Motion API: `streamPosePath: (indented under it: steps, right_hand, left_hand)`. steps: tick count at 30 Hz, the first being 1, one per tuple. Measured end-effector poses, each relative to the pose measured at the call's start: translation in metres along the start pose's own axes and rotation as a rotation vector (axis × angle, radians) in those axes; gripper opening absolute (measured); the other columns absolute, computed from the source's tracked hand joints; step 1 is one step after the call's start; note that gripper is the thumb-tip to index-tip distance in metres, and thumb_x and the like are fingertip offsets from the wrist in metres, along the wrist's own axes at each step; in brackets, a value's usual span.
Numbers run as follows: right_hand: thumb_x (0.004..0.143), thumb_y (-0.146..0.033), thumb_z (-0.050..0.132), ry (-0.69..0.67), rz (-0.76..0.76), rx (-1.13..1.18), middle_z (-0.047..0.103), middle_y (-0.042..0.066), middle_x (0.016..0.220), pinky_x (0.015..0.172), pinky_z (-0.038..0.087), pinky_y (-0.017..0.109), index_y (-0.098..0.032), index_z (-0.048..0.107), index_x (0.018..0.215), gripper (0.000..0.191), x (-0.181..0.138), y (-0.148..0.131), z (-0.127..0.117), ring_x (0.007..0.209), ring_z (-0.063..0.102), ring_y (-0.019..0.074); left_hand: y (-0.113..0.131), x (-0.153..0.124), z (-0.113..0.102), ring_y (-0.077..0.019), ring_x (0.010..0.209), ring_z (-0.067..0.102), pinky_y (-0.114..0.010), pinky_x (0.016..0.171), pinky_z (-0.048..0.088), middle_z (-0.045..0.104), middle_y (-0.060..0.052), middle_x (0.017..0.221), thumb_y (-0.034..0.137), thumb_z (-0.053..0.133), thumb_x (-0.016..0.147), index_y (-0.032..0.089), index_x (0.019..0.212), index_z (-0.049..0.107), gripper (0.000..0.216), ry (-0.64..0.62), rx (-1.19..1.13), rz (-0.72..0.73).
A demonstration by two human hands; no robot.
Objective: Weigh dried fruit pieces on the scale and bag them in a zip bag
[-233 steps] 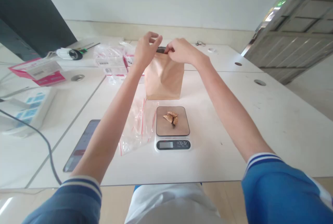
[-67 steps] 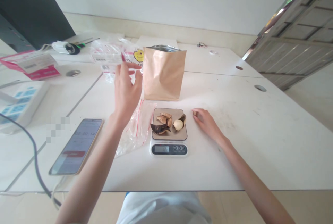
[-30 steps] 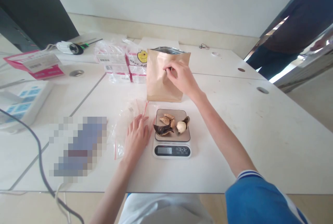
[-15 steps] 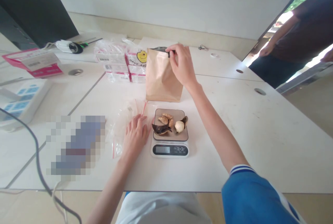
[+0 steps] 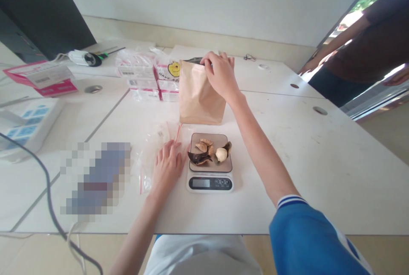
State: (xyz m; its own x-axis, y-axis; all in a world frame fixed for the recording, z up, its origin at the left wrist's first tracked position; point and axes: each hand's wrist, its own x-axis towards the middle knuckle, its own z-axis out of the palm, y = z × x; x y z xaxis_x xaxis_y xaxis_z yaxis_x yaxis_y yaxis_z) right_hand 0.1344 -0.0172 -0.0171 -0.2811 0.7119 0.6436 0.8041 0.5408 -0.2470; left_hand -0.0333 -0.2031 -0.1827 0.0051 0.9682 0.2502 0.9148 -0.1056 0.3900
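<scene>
While the left hand [image 5: 168, 167] is laid, unclenched, on clear bags [image 5: 148, 151], the paper bag [image 5: 201, 98] standing behind the scale [image 5: 210, 183], presumably light and soft, is best held by its rim, where any grip by the right hand [image 5: 221, 73] cannot be confirmed.

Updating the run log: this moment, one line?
right hand: at paper bag mouth | left hand: on clear bags | scale: pieces on top

Upper center: kraft bag [image 5: 200, 100] upright, right hand [image 5: 220, 73] at its top, fingertips partly hidden. Just below center: digital scale [image 5: 210, 183] bearing brown pieces [image 5: 201, 147], dark husk [image 5: 197, 158], pale round piece [image 5: 220, 154]. Left of scale: left hand [image 5: 168, 165] palm down over clear plastic bags [image 5: 148, 151]. Upper left: large black box [image 5: 47, 15]. Upper right: another person [image 5: 364, 53].
</scene>
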Motion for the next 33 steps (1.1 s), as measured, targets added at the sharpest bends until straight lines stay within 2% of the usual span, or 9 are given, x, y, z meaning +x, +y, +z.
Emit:
streamPosePath:
  steps: [5,8,11,16,19,23,28,31,33]
  right_hand:
    - [0.098,-0.04,0.03,0.04,-0.084,0.112,0.058,0.011,0.115,0.101,0.029,0.053,-0.021,0.058,0.092,0.034,-0.008,0.012,0.01,0.113,0.046,0.0289]
    - [0.097,-0.044,0.033,0.065,-0.128,0.163,0.046,0.01,0.132,0.103,0.028,0.057,-0.023,0.055,0.11,0.033,-0.02,0.006,0.004,0.12,0.042,0.0297]
    - [0.096,-0.041,0.037,0.052,-0.142,0.185,0.045,0.01,0.13,0.106,0.03,0.054,-0.026,0.052,0.116,0.029,-0.045,-0.008,-0.008,0.123,0.041,0.0274]
    - [0.096,-0.033,0.039,-0.241,-0.172,0.206,0.053,0.011,0.112,0.101,0.04,0.046,-0.023,0.056,0.106,0.023,-0.115,-0.016,-0.026,0.112,0.051,0.0237]
    - [0.095,-0.038,0.041,-0.465,-0.068,0.184,0.05,0.013,0.124,0.103,0.04,0.049,-0.023,0.052,0.118,0.03,-0.161,-0.007,-0.033,0.119,0.048,0.0258]
    - [0.091,-0.044,0.047,-0.568,0.061,0.197,0.042,0.011,0.139,0.106,0.036,0.053,-0.029,0.044,0.129,0.041,-0.206,0.004,-0.038,0.131,0.039,0.0285]
    - [0.092,-0.036,0.047,-0.397,0.138,0.332,0.055,0.008,0.116,0.095,0.048,0.042,-0.032,0.047,0.125,0.034,-0.232,0.016,-0.033,0.111,0.055,0.0235]
    - [0.09,-0.035,0.047,-0.197,0.248,0.246,0.055,0.011,0.108,0.085,0.051,0.042,-0.026,0.045,0.127,0.038,-0.24,0.038,-0.025,0.099,0.058,0.0251]
    - [0.089,-0.035,0.046,-0.146,0.321,0.134,0.055,0.013,0.104,0.088,0.048,0.046,-0.02,0.044,0.127,0.041,-0.245,0.057,-0.02,0.099,0.057,0.0276]
  left_hand:
    - [-0.001,0.0,0.0,-0.0292,0.118,0.05,-0.046,0.097,0.042,0.048,-0.015,0.134,0.027,0.034,0.093,0.018,0.124,0.052,0.036,-0.004,0.01,0.014]
    - [-0.001,0.0,0.0,-0.0291,0.119,0.049,-0.045,0.098,0.041,0.049,-0.014,0.134,0.027,0.035,0.093,0.018,0.123,0.052,0.036,-0.002,0.011,0.002]
    - [-0.001,0.0,0.001,-0.0288,0.118,0.049,-0.045,0.097,0.042,0.049,-0.014,0.134,0.027,0.034,0.093,0.017,0.124,0.052,0.037,-0.009,0.013,-0.003]
    - [0.001,-0.001,0.0,-0.0285,0.12,0.049,-0.043,0.098,0.042,0.049,-0.014,0.135,0.028,0.034,0.093,0.017,0.124,0.052,0.037,-0.017,0.03,0.0]
    - [0.005,-0.001,-0.002,-0.0287,0.122,0.048,-0.043,0.099,0.04,0.05,-0.015,0.134,0.025,0.035,0.093,0.015,0.122,0.053,0.036,-0.006,0.037,-0.009]
    - [0.008,-0.001,-0.002,-0.0293,0.121,0.048,-0.044,0.098,0.041,0.051,-0.015,0.132,0.023,0.035,0.092,0.015,0.121,0.054,0.035,0.019,0.053,0.001]
    - [0.007,-0.002,-0.001,-0.0298,0.119,0.049,-0.044,0.097,0.041,0.051,-0.015,0.132,0.023,0.033,0.093,0.015,0.122,0.053,0.036,0.032,0.063,0.012]
    - [0.006,-0.002,-0.001,-0.0298,0.118,0.049,-0.044,0.096,0.042,0.05,-0.015,0.133,0.024,0.034,0.093,0.015,0.121,0.053,0.035,0.022,0.064,0.012]
    - [0.006,-0.002,-0.001,-0.0299,0.119,0.049,-0.044,0.096,0.042,0.05,-0.015,0.133,0.024,0.034,0.093,0.015,0.121,0.053,0.035,0.02,0.068,0.018]
